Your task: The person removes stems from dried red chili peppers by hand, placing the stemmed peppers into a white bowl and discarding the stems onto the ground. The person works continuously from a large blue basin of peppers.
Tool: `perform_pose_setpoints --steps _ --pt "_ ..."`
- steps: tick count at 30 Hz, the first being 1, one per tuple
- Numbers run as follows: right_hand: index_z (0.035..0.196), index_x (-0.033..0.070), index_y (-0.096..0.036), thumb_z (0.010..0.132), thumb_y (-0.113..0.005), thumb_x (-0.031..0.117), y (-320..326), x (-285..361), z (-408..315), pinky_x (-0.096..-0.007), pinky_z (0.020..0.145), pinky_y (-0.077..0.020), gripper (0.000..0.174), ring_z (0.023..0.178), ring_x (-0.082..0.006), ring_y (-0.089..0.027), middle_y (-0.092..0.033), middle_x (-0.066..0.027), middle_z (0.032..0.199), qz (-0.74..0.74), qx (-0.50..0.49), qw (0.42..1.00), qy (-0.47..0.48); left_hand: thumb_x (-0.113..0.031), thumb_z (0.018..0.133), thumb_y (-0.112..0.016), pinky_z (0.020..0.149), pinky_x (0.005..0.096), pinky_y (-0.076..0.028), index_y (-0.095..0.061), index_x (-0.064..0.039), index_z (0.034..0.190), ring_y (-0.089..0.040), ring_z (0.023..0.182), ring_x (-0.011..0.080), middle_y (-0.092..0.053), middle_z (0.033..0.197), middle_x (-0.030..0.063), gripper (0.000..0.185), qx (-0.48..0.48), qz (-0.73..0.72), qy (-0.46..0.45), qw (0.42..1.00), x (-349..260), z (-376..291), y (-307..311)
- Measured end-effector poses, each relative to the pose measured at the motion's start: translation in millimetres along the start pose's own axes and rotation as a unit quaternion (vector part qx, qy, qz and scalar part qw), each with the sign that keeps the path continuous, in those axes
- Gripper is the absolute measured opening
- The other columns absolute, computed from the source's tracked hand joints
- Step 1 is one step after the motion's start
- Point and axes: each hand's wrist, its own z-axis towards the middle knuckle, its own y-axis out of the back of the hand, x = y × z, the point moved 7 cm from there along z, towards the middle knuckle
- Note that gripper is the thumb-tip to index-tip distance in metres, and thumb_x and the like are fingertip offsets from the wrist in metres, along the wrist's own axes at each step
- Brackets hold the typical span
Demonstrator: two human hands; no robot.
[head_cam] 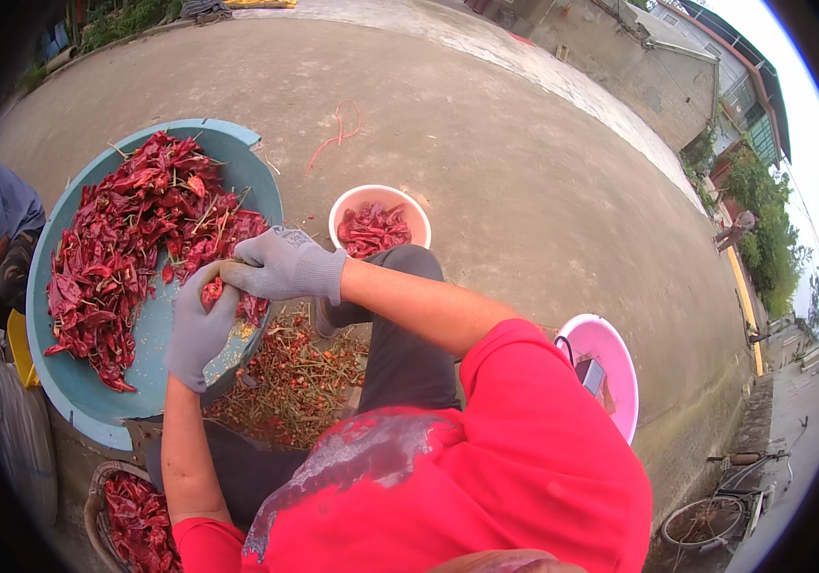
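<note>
Both my hands wear grey knit gloves and meet over the near edge of a big blue tub. My left hand grips a dried red chili pepper, part of which shows between thumb and fingers. At the pepper's upper end, my right hand pinches with thumb and fingertips against the left ones; the pinched spot itself is hidden. A large heap of dried red chili peppers, many with stems, fills much of the tub. Pale seeds are scattered on its bottom near my left wrist.
Stems and scraps cover the ground between my legs. A pale pink bowl and a wicker basket hold red peppers. A pink basin holds a dark device. Another person sits left; someone stands far right. A bicycle is lower right.
</note>
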Motion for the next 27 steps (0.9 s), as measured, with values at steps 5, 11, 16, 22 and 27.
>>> perform_pose_setpoints --steps 5,11,16,22,27 --pt "0.085 0.005 -0.069 0.101 -0.058 0.047 -3 21 -1 -0.0481 0.069 -0.0532 0.046 0.076 -0.0404 -0.070 -0.069 -0.0194 0.078 -0.144 -0.013 0.977 0.159 -0.009 0.094 -0.067 0.086 0.0303 -0.054 -0.069 0.003 0.120 -0.068 0.096 0.0141 -0.075 0.103 0.0108 0.028 0.049 -0.030 0.062 0.996 10 -6 -8" --pt "0.081 0.000 -0.064 0.103 -0.062 0.033 0 20 -5 -0.0323 0.059 -0.0477 0.040 0.064 -0.0107 -0.057 -0.064 -0.0030 0.072 0.225 -0.004 0.972 -0.068 -0.014 0.100 -0.066 0.077 0.0268 -0.052 -0.068 0.001 0.120 -0.060 0.088 0.0061 -0.070 0.095 0.0008 0.025 0.057 -0.140 0.064 0.986 -11 -8 8" --pt "0.089 0.009 -0.060 0.107 -0.057 0.031 -20 24 0 -0.0307 0.063 -0.0411 0.028 0.060 -0.0118 -0.045 -0.047 0.0029 0.067 0.515 -0.001 0.851 -0.099 -0.014 0.100 -0.066 0.085 0.0274 -0.053 -0.069 0.000 0.122 -0.062 0.096 0.0072 -0.072 0.104 0.0032 0.026 -0.016 -0.193 0.030 0.981 -10 -18 24" --pt "0.099 0.002 -0.062 0.106 -0.058 0.026 -25 24 -18 -0.0362 0.075 -0.0497 0.025 0.071 -0.0169 -0.055 -0.059 -0.0048 0.080 0.478 0.070 0.872 -0.080 -0.013 0.101 -0.065 0.097 0.0297 -0.054 -0.065 0.001 0.133 -0.067 0.108 0.0118 -0.071 0.122 0.0052 0.035 -0.038 -0.215 -0.005 0.976 -12 -21 35" --pt "0.104 -0.001 -0.069 0.095 -0.071 0.032 -13 5 -31 -0.0320 0.075 -0.0543 0.034 0.078 -0.0141 -0.068 -0.071 -0.0084 0.085 0.021 0.067 0.996 -0.057 -0.006 0.099 -0.061 0.106 0.0313 -0.051 -0.053 0.000 0.149 -0.063 0.122 0.0144 -0.063 0.142 0.0086 0.051 -0.024 -0.255 0.038 0.966 -7 -20 24"
